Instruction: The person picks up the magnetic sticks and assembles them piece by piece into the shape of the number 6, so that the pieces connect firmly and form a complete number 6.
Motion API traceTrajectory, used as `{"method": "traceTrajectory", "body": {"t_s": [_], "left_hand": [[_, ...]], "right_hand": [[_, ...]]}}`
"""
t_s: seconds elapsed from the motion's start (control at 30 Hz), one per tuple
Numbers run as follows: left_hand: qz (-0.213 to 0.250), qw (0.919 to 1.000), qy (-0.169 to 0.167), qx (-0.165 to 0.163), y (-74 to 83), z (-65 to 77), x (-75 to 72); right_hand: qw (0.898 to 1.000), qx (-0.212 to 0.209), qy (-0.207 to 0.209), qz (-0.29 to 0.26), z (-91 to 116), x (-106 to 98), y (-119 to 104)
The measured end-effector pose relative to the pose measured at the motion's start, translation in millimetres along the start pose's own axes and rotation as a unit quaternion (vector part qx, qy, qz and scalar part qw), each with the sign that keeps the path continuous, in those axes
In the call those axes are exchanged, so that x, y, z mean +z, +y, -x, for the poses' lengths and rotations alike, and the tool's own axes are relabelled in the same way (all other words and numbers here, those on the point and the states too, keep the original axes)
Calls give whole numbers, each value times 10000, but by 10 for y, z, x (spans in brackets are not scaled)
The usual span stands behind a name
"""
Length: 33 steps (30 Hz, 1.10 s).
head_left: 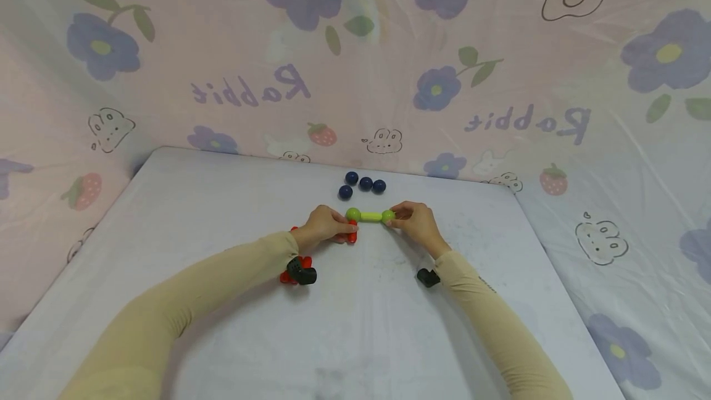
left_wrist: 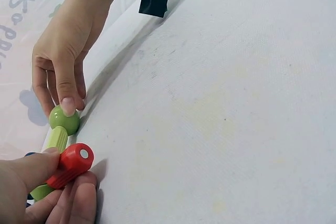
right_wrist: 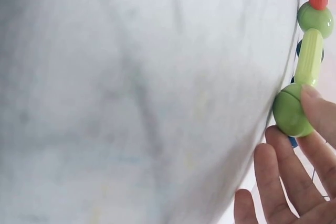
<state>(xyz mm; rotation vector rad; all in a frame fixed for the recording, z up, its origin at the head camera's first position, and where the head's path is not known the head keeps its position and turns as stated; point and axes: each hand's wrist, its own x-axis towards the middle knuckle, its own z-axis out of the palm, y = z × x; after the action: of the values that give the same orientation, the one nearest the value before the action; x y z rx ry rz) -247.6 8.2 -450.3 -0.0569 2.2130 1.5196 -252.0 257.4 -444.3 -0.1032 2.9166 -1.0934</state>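
My left hand (head_left: 324, 225) pinches a red magnetic rod (left_wrist: 72, 167) between thumb and fingers. In the left wrist view a pale round dot shows on the rod's free end. The rod's other end meets a green ball (head_left: 353, 215). From that ball a yellow-green rod (head_left: 370, 216) runs across to a second green ball (right_wrist: 290, 110). My right hand (head_left: 418, 225) pinches this second ball between thumb and fingertips, the other fingers spread loosely below. The pieces form a bent chain in front of me.
Several dark blue balls (head_left: 365, 184) lie on the white table (head_left: 389, 338) just beyond the chain. More red rods (head_left: 286, 277) lie by my left wrist, partly hidden by the black wrist camera (head_left: 302, 273). A patterned cloth (head_left: 355, 79) rises behind the table.
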Motion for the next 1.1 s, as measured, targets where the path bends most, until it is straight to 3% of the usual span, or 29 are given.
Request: {"method": "traceTrajectory", "body": {"t_s": [0.67,0.87,1.1], "left_hand": [[-16,10000,-10,-3,-14,-6,8],[-56,10000,26,-1,-12,-3,8],[14,10000,56,5,-20,11,6]], "right_hand": [[9998,-42,-184,109,-25,-17,15],[9986,-49,-456,263,-45,-78,-6],[9928,-244,-1044,536,-130,-204,-59]]}}
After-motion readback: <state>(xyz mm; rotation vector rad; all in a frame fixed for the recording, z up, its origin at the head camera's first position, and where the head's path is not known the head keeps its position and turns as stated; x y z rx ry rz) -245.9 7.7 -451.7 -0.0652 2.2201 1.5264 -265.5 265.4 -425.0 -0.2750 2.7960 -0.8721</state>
